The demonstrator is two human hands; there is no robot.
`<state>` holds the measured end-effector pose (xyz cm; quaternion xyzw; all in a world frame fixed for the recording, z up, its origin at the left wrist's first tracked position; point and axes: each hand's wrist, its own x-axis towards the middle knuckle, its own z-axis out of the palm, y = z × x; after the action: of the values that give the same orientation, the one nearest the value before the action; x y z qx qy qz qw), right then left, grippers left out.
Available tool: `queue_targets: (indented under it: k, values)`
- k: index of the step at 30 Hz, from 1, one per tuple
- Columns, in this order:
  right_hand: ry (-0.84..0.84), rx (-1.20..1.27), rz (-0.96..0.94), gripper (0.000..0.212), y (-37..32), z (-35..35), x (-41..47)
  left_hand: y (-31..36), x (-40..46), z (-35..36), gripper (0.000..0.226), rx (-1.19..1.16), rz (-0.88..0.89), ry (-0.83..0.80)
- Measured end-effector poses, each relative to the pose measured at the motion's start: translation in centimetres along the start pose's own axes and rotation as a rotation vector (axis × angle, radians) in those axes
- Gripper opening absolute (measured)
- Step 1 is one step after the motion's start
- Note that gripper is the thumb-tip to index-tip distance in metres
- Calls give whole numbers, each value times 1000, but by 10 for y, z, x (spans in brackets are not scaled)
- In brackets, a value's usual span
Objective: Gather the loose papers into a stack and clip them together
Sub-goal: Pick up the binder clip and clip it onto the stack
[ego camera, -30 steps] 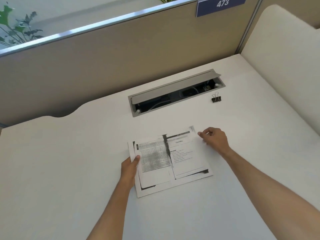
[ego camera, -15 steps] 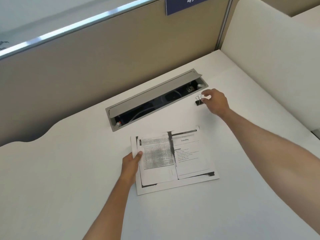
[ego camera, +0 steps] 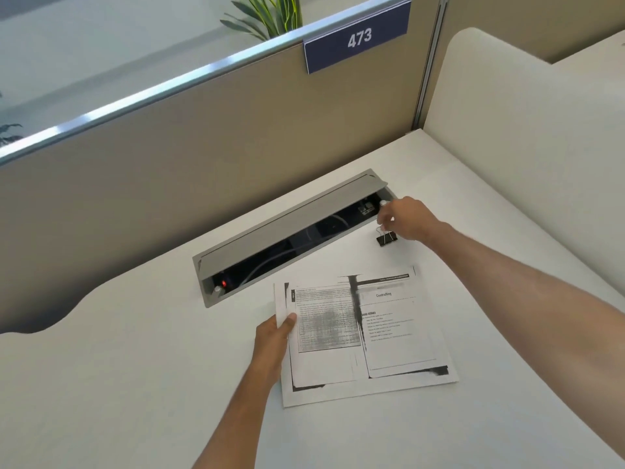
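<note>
A stack of printed papers (ego camera: 389,336) lies flat on the white desk (ego camera: 135,384), its sheets roughly squared. My left hand (ego camera: 274,336) grips the stack's left edge, thumb on top. A small black binder clip (ego camera: 386,237) sits on the desk beyond the papers, next to the cable tray. My right hand (ego camera: 406,218) reaches over it, and its fingertips pinch the clip's wire handles.
A grey cable tray (ego camera: 287,231) with its lid raised is sunk into the desk behind the papers, with cables and a red light inside. A beige partition (ego camera: 169,157) with a "473" sign (ego camera: 358,37) stands behind; a cream side panel (ego camera: 524,147) bounds the right.
My right hand left the papers' top right corner, reached to the binder clip and took its handles. My left hand kept hold of the stack's left edge. The camera view shifted.
</note>
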<state>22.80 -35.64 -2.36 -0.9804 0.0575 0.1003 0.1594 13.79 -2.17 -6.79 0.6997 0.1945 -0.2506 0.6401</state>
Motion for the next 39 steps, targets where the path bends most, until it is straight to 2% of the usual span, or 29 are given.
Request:
queue_targets:
  k: [2, 6, 10, 17, 21, 25, 27, 32, 34, 36, 39]
  values:
    - [5, -13, -11, 10, 3, 2, 1, 2, 1, 2, 18, 7, 7, 0]
    - [12, 18, -9, 13, 8, 4, 3, 3, -1, 3, 17, 10, 4, 6]
    - [-86, 107, 14, 15, 8, 3, 5, 4, -2, 2, 16, 31, 0, 10]
    - [-268, 764, 145, 14, -11, 7, -1, 7, -6, 5, 15, 50, 3, 20]
    - [-370, 981, 145, 12, -29, 15, -9, 6, -7, 4, 16, 32, 2, 3]
    - [-500, 1124, 57, 8, -53, 30, -18, 4, -3, 3, 16, 40, -4, 1]
    - [-520, 1149, 22, 9, -65, 38, -22, 3, -2, 2, 16, 39, -11, -6]
    - [-441, 1072, -15, 38, -97, 55, -28, 1, 0, 0, 18, 50, -15, -7]
    - [-403, 996, -39, 44, -107, 58, -28, 0, 1, 0, 17, 54, -11, -6]
    - [-378, 890, -78, 41, -113, 58, -28, 0, 1, -1, 15, 54, -6, -8]
    - [-368, 714, -142, 20, -114, 58, -25, 1, 1, -1, 14, 50, 7, -19]
